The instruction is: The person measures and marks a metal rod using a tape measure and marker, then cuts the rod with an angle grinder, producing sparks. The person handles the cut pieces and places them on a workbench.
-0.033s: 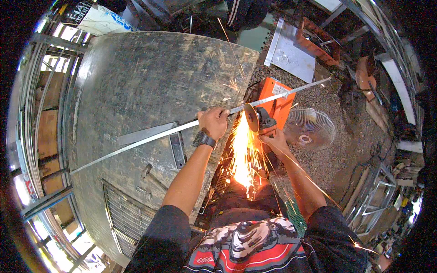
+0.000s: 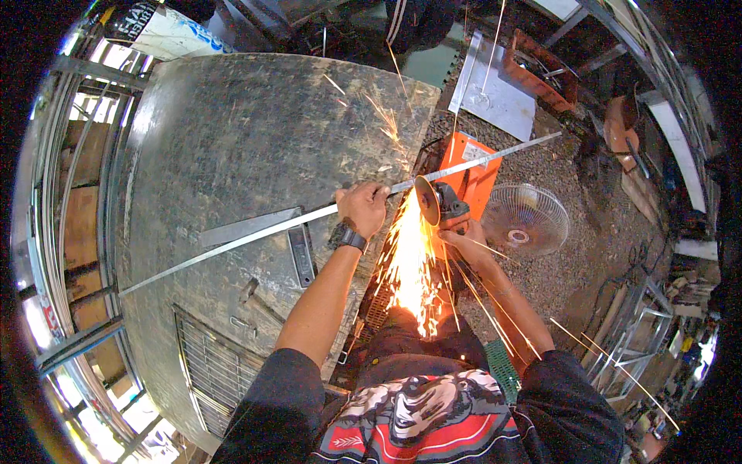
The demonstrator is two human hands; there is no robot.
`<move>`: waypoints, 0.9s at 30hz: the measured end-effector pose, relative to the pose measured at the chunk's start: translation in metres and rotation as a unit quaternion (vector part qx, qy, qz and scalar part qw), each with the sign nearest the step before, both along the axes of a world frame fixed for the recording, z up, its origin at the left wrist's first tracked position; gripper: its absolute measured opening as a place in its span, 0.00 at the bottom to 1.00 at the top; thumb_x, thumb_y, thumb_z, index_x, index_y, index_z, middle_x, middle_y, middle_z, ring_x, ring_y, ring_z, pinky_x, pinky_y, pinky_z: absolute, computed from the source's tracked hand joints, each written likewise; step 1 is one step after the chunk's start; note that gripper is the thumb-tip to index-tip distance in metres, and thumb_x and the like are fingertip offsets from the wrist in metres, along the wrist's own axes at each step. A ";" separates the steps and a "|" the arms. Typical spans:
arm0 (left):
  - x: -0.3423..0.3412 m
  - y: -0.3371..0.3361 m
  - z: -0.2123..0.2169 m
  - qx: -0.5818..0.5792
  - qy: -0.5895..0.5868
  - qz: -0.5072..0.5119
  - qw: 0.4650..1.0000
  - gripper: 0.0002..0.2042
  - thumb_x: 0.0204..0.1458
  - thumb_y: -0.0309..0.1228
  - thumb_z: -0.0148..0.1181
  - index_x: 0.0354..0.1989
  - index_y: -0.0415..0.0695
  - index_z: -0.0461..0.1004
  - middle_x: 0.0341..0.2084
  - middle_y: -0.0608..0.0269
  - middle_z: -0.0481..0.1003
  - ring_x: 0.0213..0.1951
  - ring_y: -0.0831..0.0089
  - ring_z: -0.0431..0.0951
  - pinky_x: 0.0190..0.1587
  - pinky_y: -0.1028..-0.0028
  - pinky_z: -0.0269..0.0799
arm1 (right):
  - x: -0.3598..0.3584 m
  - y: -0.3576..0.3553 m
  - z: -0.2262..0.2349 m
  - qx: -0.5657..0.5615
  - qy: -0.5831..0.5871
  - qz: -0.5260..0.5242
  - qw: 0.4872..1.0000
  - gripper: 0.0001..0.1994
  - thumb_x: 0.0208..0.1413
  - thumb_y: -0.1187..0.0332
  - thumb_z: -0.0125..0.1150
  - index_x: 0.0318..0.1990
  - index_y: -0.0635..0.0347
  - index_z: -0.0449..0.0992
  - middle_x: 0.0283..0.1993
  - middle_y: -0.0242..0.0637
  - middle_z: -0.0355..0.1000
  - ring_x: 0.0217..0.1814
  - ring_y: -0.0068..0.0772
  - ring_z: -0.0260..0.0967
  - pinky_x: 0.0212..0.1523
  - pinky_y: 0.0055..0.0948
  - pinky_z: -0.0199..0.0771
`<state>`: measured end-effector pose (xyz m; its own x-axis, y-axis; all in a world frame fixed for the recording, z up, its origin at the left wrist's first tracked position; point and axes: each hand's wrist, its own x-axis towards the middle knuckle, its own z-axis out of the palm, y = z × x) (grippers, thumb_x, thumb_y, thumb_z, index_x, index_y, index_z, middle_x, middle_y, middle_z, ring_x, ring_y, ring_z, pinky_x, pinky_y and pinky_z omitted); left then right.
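A long, thin metal bar (image 2: pixel 263 232) lies slantwise across the table and reaches out past its right edge. Close to that edge, my left hand (image 2: pixel 362 207) is closed over the bar and presses it to the tabletop. My right hand (image 2: pixel 470 241) grips an angle grinder (image 2: pixel 450 207), its fingers partly hidden by the tool. The grinder's disc (image 2: pixel 427 199) meets the bar just beyond the table edge. Bright sparks (image 2: pixel 416 282) pour from the contact down toward my legs, and a few fly up over the table. A level (image 2: pixel 301 255) lies beside my left forearm.
On the worn table (image 2: pixel 270 124) are a flat metal strip (image 2: pixel 251 228), a hammer (image 2: pixel 264 303) and a metal grille (image 2: pixel 220 371). An orange machine (image 2: pixel 479 174) stands under the bar's far end, next to a fan (image 2: pixel 529 220) on the gravel. A person stands beyond the table (image 2: pixel 421 27).
Both hands, the bar and the grinder keep their places. The spark stream has spread wider, with more streaks crossing my right forearm and rising over the table.
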<state>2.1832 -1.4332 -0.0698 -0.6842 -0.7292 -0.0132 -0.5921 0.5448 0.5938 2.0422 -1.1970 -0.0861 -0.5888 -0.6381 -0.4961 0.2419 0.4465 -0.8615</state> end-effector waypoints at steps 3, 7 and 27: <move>-0.001 -0.002 -0.003 0.000 0.018 -0.003 1.000 0.13 0.56 0.44 0.59 0.28 0.49 0.81 0.24 0.58 0.79 0.31 0.54 0.76 0.43 0.57 0.59 | -0.002 0.003 -0.006 0.018 -0.010 0.010 1.000 0.20 0.46 0.64 0.78 0.40 0.64 0.73 0.35 0.37 0.77 0.32 0.24 0.73 0.37 0.26 0.77; -0.004 -0.005 -0.007 -0.010 0.029 -0.007 1.000 0.13 0.57 0.43 0.58 0.27 0.49 0.80 0.22 0.58 0.76 0.30 0.53 0.74 0.42 0.57 0.57 | -0.005 0.005 -0.017 0.039 0.034 0.026 0.998 0.21 0.46 0.63 0.78 0.40 0.64 0.73 0.37 0.39 0.76 0.34 0.25 0.73 0.37 0.26 0.76; -0.004 -0.005 -0.005 0.004 -0.008 -0.016 1.000 0.14 0.56 0.47 0.58 0.32 0.51 0.84 0.27 0.61 0.82 0.34 0.58 0.78 0.45 0.57 0.60 | 0.000 -0.005 -0.007 -0.059 -0.019 -0.027 0.998 0.18 0.48 0.66 0.77 0.40 0.66 0.74 0.37 0.39 0.77 0.36 0.24 0.74 0.39 0.27 0.76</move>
<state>2.1796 -1.4382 -0.0749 -0.7072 -0.7064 -0.0300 -0.5835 0.5592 0.5888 2.0419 -1.2015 -0.0935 -0.6054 -0.6616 -0.4424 0.2966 0.3283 -0.8968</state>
